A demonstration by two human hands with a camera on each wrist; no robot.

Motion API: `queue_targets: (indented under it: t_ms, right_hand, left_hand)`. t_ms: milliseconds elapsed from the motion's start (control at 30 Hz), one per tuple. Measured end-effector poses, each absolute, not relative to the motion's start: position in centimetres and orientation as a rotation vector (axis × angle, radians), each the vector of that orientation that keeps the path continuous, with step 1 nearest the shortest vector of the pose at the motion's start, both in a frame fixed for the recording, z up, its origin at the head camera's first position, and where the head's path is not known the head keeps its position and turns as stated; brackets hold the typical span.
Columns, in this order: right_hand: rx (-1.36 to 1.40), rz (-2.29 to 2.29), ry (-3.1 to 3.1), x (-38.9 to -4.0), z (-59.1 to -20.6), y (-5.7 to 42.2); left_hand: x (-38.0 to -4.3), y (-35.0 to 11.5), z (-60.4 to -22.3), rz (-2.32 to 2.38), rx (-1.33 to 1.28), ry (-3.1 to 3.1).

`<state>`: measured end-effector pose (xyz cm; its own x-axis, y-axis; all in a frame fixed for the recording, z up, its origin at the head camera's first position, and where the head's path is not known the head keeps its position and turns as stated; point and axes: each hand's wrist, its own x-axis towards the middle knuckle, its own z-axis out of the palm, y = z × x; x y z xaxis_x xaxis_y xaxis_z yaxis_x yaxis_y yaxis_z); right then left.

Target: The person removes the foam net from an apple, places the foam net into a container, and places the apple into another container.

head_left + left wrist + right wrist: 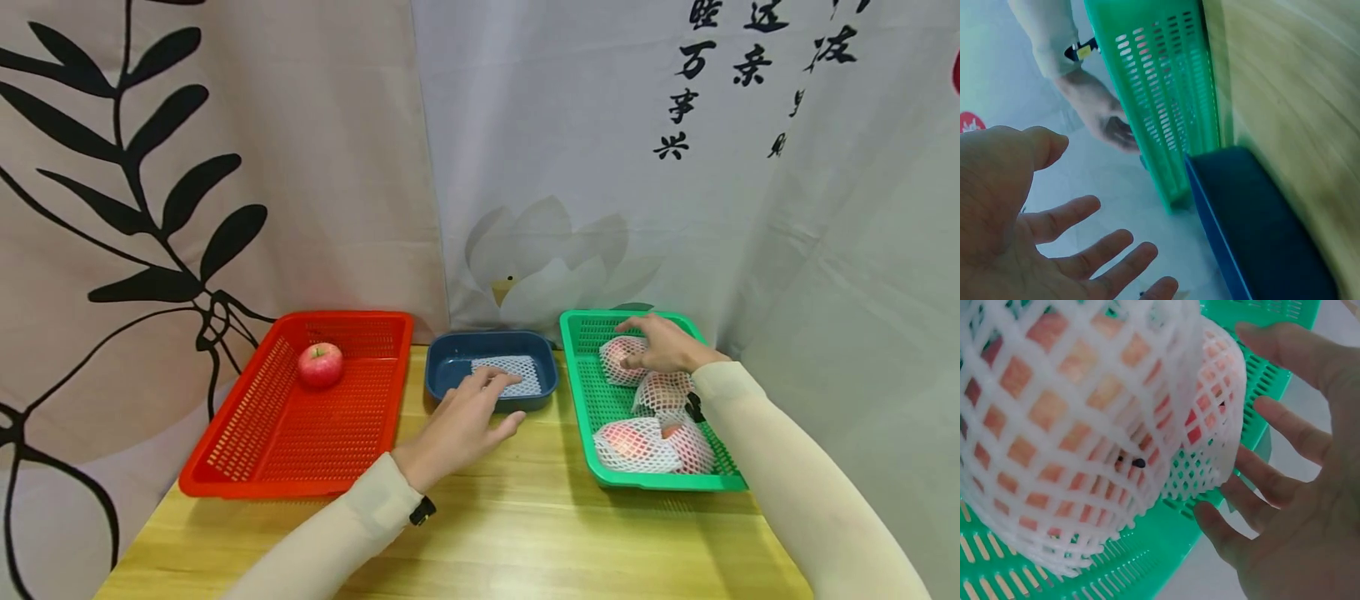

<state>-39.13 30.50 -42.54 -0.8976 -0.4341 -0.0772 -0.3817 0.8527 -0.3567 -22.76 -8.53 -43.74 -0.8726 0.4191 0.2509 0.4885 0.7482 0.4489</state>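
In the head view my right hand (660,343) reaches over the back of the green basket (592,400), fingers spread around an apple in a white foam net (621,360). The right wrist view shows the fingers apart beside that netted apple (1215,394), with a larger netted apple (1066,419) close to the camera. Several netted apples lie in this basket. My left hand (465,421) hovers near the front of a dark blue tray (442,367), its fingers extended and holding nothing. Inside the tray lies a flat white foam net (528,375).
A red basket (300,442) stands at the left with one bare apple (320,365) in it. All the containers sit on a wooden table (510,517). Behind them hangs a printed curtain (337,167).
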Motion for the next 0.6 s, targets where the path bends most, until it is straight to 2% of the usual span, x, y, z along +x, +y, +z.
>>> queue_targets:
  t_ms: [600]
  right_hand:
    - [-0.616, -0.386, 2.836, -40.1, -43.8, 29.7]
  left_hand:
    - [-22.5, -2.7, -46.5, -0.698, -0.811, -2.827]
